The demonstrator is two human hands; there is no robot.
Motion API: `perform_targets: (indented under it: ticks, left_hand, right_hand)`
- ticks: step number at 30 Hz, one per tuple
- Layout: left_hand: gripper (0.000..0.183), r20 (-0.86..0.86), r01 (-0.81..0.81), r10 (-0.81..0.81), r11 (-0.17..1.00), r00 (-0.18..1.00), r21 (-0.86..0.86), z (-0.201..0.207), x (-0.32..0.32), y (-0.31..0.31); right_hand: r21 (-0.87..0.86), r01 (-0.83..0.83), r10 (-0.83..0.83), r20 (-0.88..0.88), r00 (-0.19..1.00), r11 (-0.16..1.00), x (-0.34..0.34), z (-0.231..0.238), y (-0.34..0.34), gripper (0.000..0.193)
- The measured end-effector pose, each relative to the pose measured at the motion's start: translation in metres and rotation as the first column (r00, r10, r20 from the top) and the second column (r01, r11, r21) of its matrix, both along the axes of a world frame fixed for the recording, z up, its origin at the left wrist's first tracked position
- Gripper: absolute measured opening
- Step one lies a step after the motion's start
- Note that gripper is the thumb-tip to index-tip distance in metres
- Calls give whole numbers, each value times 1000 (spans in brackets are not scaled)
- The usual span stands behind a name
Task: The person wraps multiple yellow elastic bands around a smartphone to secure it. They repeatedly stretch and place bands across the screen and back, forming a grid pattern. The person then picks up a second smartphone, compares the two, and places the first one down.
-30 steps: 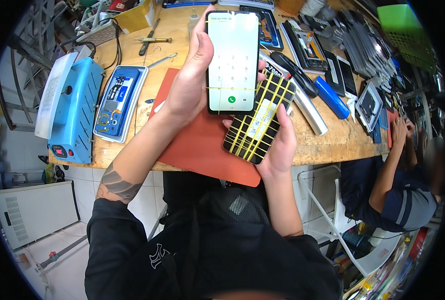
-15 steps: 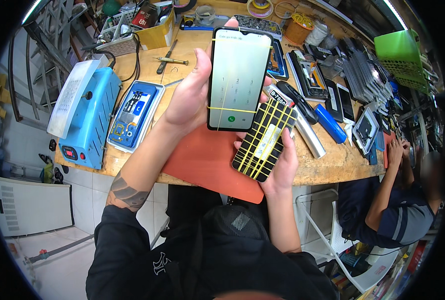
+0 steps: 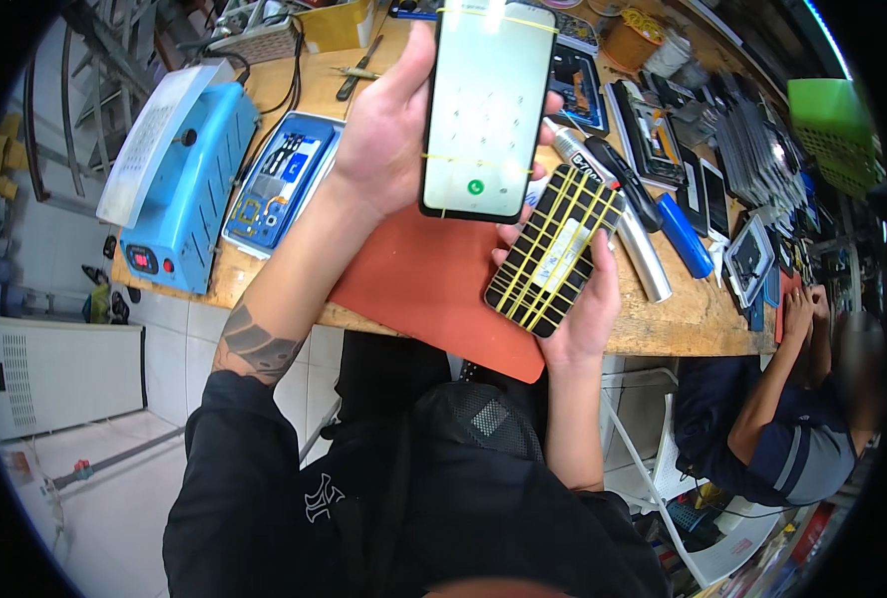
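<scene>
Saw the left hand wrapped round a lit phone, thumb on the near edge, fingers behind it; screen faced me, showing a dial pad w/ a green call button. Thin yellow rubber bands crossed the glass. Right hand sat just below and right of the left, palm up, fingers curled under a 2nd phone, dark, strapped in a grid of yellow bands. The two phones were just beside each other; couldn't tell if touching. Both were held up above the surface, over an orange mat directly under the hands. Left of the left hand: blue tray of small tools, further out a blue box machine. Right of the right hand: silver tube, blue marker, stacked phone parts. Another person's arm lay far right, well apart.
</scene>
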State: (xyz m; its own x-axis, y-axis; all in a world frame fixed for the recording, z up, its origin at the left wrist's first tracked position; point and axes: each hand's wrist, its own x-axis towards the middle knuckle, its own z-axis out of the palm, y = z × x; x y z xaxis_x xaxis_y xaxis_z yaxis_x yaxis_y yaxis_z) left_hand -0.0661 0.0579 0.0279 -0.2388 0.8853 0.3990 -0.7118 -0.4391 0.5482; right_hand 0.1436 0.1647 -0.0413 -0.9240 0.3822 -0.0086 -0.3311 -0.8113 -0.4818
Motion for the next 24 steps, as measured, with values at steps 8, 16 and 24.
perform_targets:
  ticks: [8, 16, 24]
  left_hand:
    - [67, 143, 76, -80, 997, 986, 30, -1, -6, 3]
    - [75, 85, 51, -52, 999, 995, 13, -10, -13, 3]
    - [86, -37, 48, -46, 997, 998, 57, -9, -12, -2]
  right_hand:
    - [19, 17, -17, 18, 1000, 1000, 0, 1, -1, 63]
    - [29, 8, -8, 10, 1000, 1000, 0, 0, 0, 61]
    - [14, -4, 4, 2, 1000, 1000, -1, 1, 0, 62]
